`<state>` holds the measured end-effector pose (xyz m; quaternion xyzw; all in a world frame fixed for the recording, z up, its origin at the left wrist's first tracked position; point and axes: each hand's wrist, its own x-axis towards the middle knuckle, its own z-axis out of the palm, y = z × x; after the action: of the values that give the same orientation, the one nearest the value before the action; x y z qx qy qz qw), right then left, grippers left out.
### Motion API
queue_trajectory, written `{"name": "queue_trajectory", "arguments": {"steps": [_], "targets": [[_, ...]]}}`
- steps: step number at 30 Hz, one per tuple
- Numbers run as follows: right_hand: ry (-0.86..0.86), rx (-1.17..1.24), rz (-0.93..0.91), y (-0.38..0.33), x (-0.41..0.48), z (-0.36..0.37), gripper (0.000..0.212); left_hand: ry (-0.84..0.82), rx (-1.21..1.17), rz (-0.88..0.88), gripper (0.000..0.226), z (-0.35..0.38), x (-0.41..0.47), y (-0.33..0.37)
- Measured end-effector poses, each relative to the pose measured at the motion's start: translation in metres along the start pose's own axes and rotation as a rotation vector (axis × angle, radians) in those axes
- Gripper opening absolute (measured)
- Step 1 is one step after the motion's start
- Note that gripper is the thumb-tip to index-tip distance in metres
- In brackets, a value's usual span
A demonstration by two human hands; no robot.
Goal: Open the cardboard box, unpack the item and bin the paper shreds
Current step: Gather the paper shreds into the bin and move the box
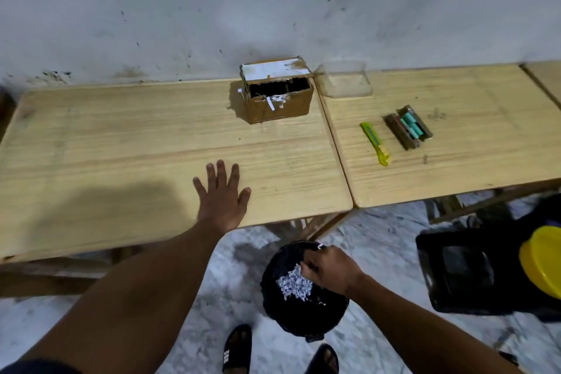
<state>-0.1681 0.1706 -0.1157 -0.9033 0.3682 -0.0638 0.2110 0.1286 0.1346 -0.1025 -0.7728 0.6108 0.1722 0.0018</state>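
Observation:
The brown cardboard box [280, 100] stands open at the back of the wooden table [121, 146], its flap up, a few white paper strips hanging over its front rim. My left hand [223, 194] lies flat on the table near the front edge, fingers spread. My right hand [329, 267] hovers over the black bin [303, 310] on the floor, fingers pinched downward just above a heap of white paper shreds [294, 282] inside it; whether any shreds remain in the fingers is unclear. The unpacked item [408, 127], a brown holder with teal cells, rests on the right table.
A yellow-green utility knife [375, 143] lies beside the item. A clear plastic container [346, 80] sits against the wall right of the box. On the floor at right stand a black crate [461, 270] and a yellow lid [542, 261]. My sandalled feet are below the bin.

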Motion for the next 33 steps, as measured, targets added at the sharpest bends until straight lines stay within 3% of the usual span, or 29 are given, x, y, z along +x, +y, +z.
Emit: {"name": "queue_trajectory", "arguments": {"steps": [4, 10, 14, 20, 27, 33], "targets": [[-0.234, -0.017, 0.273, 0.015, -0.017, 0.02, 0.031, -0.039, 0.002, -0.012, 0.072, 0.007, -0.004, 0.016], [-0.388, -0.031, 0.573, 0.032, -0.029, 0.048, 0.035, -0.053, 0.033, 0.013, 0.07, 0.001, -0.003, 0.011], [-0.401, 0.001, 0.689, 0.03, -0.038, 0.05, 0.04, -0.053, 0.068, 0.024, 0.069, -0.002, -0.007, 0.008], [-0.442, -0.007, 0.678, 0.03, -0.036, 0.029, 0.047, -0.094, 0.039, -0.018, 0.073, -0.001, -0.006, 0.02], [-0.221, -0.042, 0.527, 0.03, -0.031, -0.012, 0.026, -0.164, 0.001, -0.008, 0.073, -0.009, -0.006, 0.015], [-0.035, -0.035, 0.44, 0.025, -0.014, -0.068, 0.034, -0.239, 0.003, 0.018, 0.069, -0.029, -0.001, 0.018]]}}
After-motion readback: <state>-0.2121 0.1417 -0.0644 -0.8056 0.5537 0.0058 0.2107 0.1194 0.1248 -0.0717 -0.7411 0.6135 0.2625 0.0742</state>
